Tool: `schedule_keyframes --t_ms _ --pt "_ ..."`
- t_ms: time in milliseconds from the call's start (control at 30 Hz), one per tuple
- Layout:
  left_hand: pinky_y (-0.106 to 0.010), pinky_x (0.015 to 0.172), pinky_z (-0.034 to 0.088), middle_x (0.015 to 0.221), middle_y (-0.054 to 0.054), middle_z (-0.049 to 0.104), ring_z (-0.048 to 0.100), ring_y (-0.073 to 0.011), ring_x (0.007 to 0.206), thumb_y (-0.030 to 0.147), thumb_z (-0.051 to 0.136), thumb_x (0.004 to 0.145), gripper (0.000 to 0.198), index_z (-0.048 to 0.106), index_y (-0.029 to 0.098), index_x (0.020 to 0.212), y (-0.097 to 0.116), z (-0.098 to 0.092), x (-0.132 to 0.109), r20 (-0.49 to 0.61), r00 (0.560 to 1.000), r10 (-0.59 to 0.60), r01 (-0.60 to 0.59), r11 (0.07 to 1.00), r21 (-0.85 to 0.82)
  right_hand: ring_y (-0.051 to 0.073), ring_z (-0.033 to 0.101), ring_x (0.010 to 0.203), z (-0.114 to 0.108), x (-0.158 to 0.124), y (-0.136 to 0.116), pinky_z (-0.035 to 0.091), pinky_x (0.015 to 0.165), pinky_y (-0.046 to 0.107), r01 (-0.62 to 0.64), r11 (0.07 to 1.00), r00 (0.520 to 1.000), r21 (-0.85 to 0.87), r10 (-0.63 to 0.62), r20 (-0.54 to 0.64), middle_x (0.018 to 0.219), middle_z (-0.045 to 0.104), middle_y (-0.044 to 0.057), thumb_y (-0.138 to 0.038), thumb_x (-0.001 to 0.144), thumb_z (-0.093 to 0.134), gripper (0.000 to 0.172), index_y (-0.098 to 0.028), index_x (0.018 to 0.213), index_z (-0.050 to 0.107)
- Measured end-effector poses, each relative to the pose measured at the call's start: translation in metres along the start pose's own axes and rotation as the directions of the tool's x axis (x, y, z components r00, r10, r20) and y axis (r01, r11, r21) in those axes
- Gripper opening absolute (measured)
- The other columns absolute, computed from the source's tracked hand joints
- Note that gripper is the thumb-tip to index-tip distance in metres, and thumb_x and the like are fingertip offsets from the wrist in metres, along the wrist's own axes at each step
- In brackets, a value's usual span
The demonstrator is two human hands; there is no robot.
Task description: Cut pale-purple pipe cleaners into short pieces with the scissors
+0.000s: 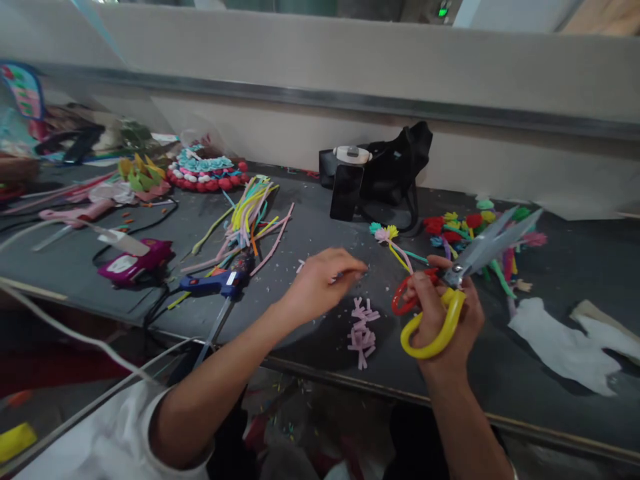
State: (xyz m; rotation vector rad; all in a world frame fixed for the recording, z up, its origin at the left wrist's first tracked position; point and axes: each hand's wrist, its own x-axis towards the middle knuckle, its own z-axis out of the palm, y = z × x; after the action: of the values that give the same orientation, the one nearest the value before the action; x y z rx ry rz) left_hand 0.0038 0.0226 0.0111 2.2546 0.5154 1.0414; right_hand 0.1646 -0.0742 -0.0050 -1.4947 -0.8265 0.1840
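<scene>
Scissors [456, 273] with one red and one yellow handle rest in my right hand [445, 313], blades parted and pointing away to the upper right. My left hand [327, 280] hovers over the dark table, thumb and fingers pinched; whatever they may hold is too small to make out. Below and between the hands lies a small pile of short lilac pipe cleaner pieces [362, 337]. Just beyond, a little pipe cleaner flower bunch [385, 233] in teal, pink and yellow has its stems running toward the scissors.
Long pipe cleaners [250, 217] lie left of centre, by a blue glue gun [215, 283]. A purple glue gun [135, 260] and white cable are farther left. At the back stand a black bag [395, 167] and phone [347, 193]. Colourful flowers [460, 230] and white gloves [563, 347] lie right.
</scene>
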Motion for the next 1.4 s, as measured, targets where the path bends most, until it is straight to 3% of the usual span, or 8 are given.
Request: schedule_keyframes --t_ms 133,300,633,900,1100,1200,1300,1400 --pt "-0.036 0.08 0.038 0.097 -0.008 0.066 0.055 -0.0215 0.094 0.017 0.054 0.087 0.019 0.07 0.02 0.097 -0.023 0.021 -0.007 0.364 0.931 -0.006 -0.152 0.903 0.403 0.013 0.06 0.057 0.0 0.0 -0.002 0.049 0.055 0.025 -0.045 0.998 0.999 -0.042 0.046 0.024 0.07 0.063 -0.001 -0.036 0.081 0.062 0.034 -0.018 0.11 0.059" --pt "-0.037 0.075 0.032 0.09 -0.009 0.065 0.051 -0.0237 0.092 0.021 0.052 0.087 0.017 0.068 0.018 0.086 -0.023 0.03 -0.013 0.496 0.868 0.0 -0.31 0.781 0.542 0.011 0.055 0.048 0.002 -0.003 -0.007 0.045 0.048 0.024 -0.049 0.997 0.997 -0.064 0.053 0.056 0.066 0.061 -0.003 -0.034 0.079 0.063 0.031 -0.019 0.106 0.06" --pt "-0.037 0.072 0.033 0.083 -0.009 0.062 0.054 -0.0217 0.081 0.019 0.046 0.088 0.017 0.062 0.015 0.082 -0.031 0.031 -0.017 0.49 0.87 -0.052 -0.272 0.778 0.566 0.01 0.053 0.047 0.005 -0.002 -0.007 0.043 0.045 0.022 -0.05 0.986 0.991 -0.16 0.068 0.114 0.064 0.059 -0.004 -0.035 0.077 0.064 0.033 -0.018 0.105 0.063" --pt "-0.028 0.065 0.038 0.083 -0.007 0.065 0.058 -0.0174 0.073 0.018 0.043 0.088 0.016 0.058 0.017 0.09 -0.023 0.021 -0.01 0.197 0.927 -0.319 0.229 0.898 0.376 0.014 0.061 0.06 0.007 -0.004 0.007 0.048 0.057 0.025 0.012 0.973 0.974 -0.229 0.04 0.223 0.075 0.064 0.001 -0.04 0.079 0.061 0.035 -0.019 0.107 0.064" --pt "-0.028 0.062 0.036 0.075 -0.006 0.064 0.058 -0.0186 0.068 0.012 0.05 0.077 0.011 0.06 0.017 0.079 -0.034 0.025 -0.018 0.214 0.896 -0.388 0.265 0.857 0.443 0.016 0.063 0.068 0.009 0.0 0.027 0.049 0.067 0.028 0.121 0.929 0.945 -0.349 0.0 0.328 0.083 0.068 0.004 -0.042 0.08 0.061 0.038 -0.018 0.109 0.063" --pt "-0.027 0.06 0.036 0.072 -0.004 0.064 0.056 -0.0177 0.065 0.011 0.053 0.072 0.012 0.061 0.017 0.079 -0.037 0.028 -0.019 0.137 0.893 -0.429 0.366 0.869 0.332 0.017 0.064 0.069 0.009 0.003 0.03 0.049 0.069 0.029 0.112 0.934 0.934 -0.34 0.018 0.357 0.083 0.068 0.004 -0.042 0.08 0.06 0.039 -0.017 0.109 0.063" --pt "-0.025 0.06 0.037 0.07 0.0 0.063 0.054 -0.0141 0.062 0.011 0.057 0.068 0.026 0.063 0.018 0.093 -0.034 0.03 -0.015 0.024 0.87 -0.493 0.493 0.87 -0.007 0.018 0.065 0.074 0.01 0.004 0.03 0.05 0.071 0.03 0.13 0.939 0.927 -0.319 0.0 0.375 0.093 0.069 0.008 -0.042 0.082 0.057 0.038 -0.016 0.109 0.062" --pt "-0.023 0.059 0.038 0.069 0.001 0.063 0.052 -0.0108 0.058 0.017 0.063 0.069 0.029 0.066 0.017 0.098 -0.028 0.03 -0.008 -0.006 0.78 -0.625 0.549 0.69 -0.472 0.02 0.066 0.078 0.011 0.0 0.029 0.05 0.072 0.031 0.183 0.933 0.916 -0.31 -0.046 0.399 0.096 0.07 0.009 -0.042 0.085 0.052 0.038 -0.016 0.111 0.061"
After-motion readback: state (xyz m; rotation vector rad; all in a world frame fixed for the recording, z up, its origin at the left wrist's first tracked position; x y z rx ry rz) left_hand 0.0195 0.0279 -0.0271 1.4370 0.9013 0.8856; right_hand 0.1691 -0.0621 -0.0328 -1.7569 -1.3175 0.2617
